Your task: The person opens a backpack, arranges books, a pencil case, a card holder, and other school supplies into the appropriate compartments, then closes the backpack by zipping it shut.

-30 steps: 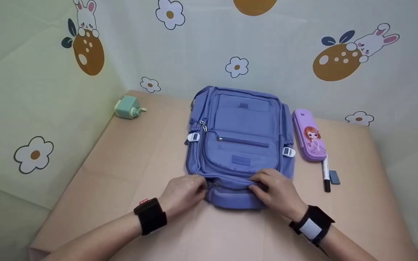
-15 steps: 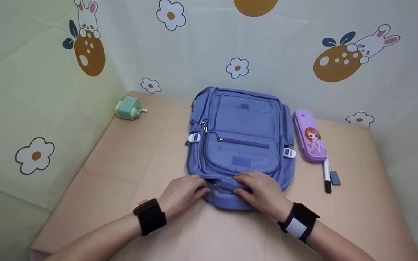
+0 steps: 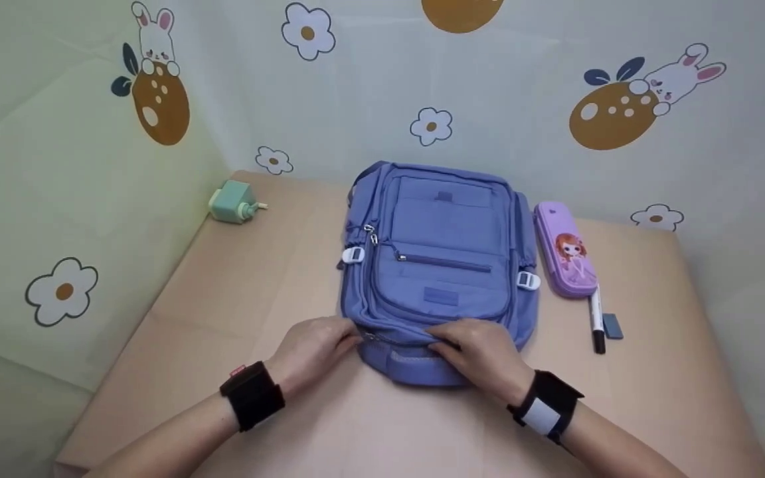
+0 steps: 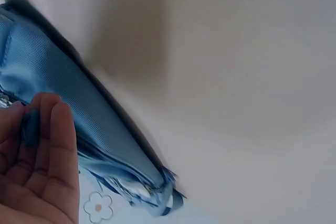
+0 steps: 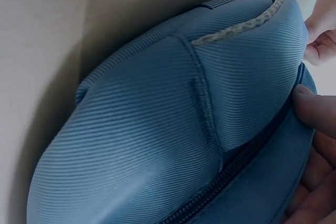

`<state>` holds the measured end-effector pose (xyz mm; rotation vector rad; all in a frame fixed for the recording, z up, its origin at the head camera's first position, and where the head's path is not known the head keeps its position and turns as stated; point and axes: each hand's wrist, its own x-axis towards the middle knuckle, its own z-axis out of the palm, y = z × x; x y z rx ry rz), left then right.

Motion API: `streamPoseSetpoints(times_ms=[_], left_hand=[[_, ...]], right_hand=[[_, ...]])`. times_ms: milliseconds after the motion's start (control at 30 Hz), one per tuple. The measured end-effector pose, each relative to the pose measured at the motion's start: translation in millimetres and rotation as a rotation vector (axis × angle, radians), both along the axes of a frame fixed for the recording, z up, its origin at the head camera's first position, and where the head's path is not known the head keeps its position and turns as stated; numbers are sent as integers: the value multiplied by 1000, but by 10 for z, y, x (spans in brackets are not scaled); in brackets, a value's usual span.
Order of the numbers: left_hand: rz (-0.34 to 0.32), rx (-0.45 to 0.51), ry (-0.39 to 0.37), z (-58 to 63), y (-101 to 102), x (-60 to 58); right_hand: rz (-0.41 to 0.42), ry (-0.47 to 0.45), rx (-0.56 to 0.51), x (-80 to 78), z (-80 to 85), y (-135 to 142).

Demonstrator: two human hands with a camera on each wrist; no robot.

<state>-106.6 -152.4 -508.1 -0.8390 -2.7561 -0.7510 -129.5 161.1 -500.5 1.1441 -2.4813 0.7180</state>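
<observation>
A blue-purple backpack [image 3: 445,219] lies front side up on the table, its near end toward me. At its near left corner my left hand [image 3: 313,348] pinches a zipper pull; the blue tab [image 4: 31,128] shows between thumb and fingers in the left wrist view. My right hand [image 3: 485,355] grips the fabric just above the zipper at the near end. In the right wrist view the right thumb [image 5: 315,109] presses on that fabric beside the dark zipper teeth [image 5: 210,190], with the other fingers underneath.
Right of the backpack lie a purple pencil case [image 3: 567,252], a white marker with a black cap [image 3: 597,322] and a small grey-blue block [image 3: 613,326]. A green box-shaped object with a spout [image 3: 233,202] stands at the table's [image 3: 256,279] back left, near the patterned curtain [image 3: 356,86].
My right hand has shifted left along the backpack's near end. My left hand has moved left, and the zipper slider has moved left with it.
</observation>
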Motion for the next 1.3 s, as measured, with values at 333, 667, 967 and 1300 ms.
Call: streamPoseSetpoints(times_ms=[333, 667, 967, 1300], left_hand=[[142, -10, -55, -14, -290, -106], [153, -17, -27, -34, -218, -115], [173, -19, -8, -38, -219, -113], [163, -4, 9, -44, -215, -123]], right_hand=[[-10, -10, -8, 0, 15, -6], [-43, -112, 100, 21, 139, -92], [-1, -103, 203, -4, 362, -488], [-38, 93, 270, -46, 202, -710]])
